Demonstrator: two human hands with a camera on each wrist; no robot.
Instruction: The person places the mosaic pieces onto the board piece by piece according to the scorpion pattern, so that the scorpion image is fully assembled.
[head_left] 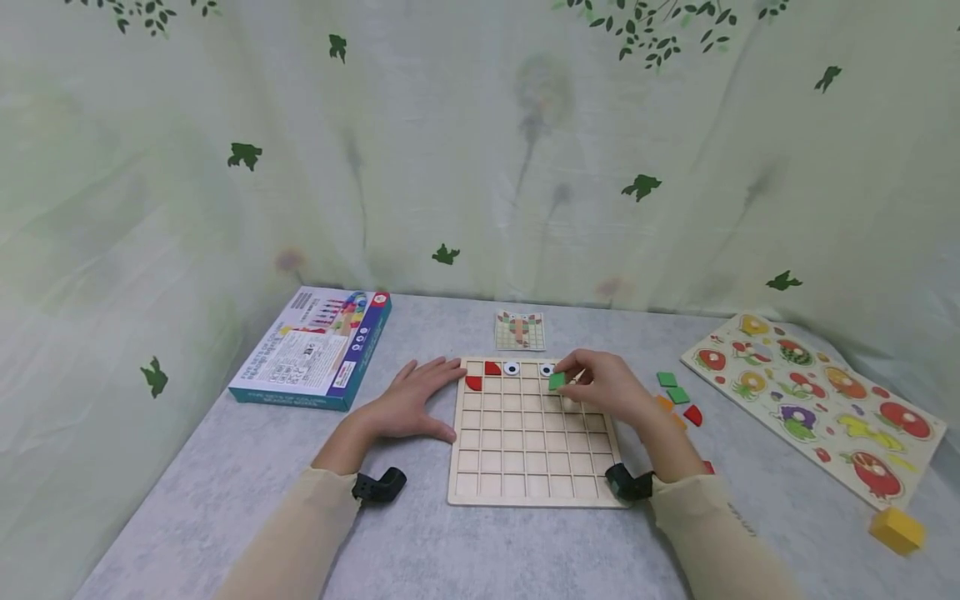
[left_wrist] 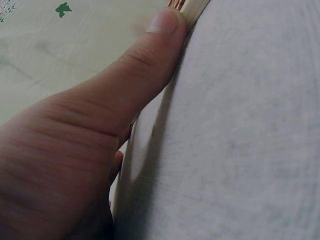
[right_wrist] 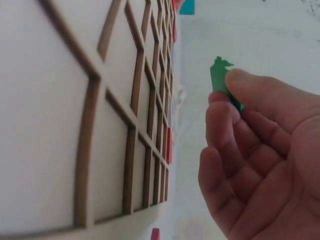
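Note:
A square wooden grid board (head_left: 513, 439) lies on the table. Between thumb and fingers my right hand (head_left: 604, 385) pinches a green square tile (head_left: 557, 381) over the board's upper right; the right wrist view shows the same green tile (right_wrist: 220, 81) raised off the grid (right_wrist: 112, 135). With fingers spread, my left hand (head_left: 411, 402) rests along the board's left edge, its thumb (left_wrist: 150, 60) touching the side. In the top rows sit red quarter-round pieces (head_left: 474, 383) and two eye-patterned tiles, the left one (head_left: 512, 368) plain to see, the other (head_left: 547, 369) partly behind the green tile.
Behind the board lies a small pattern card (head_left: 520, 332). Loose green tiles (head_left: 678, 395), orange pieces and red pieces (head_left: 693, 415) lie to the right, partly behind my forearm. A fruit puzzle board (head_left: 817, 400), a yellow block (head_left: 897, 531) and a flat box (head_left: 311, 346) stand farther out.

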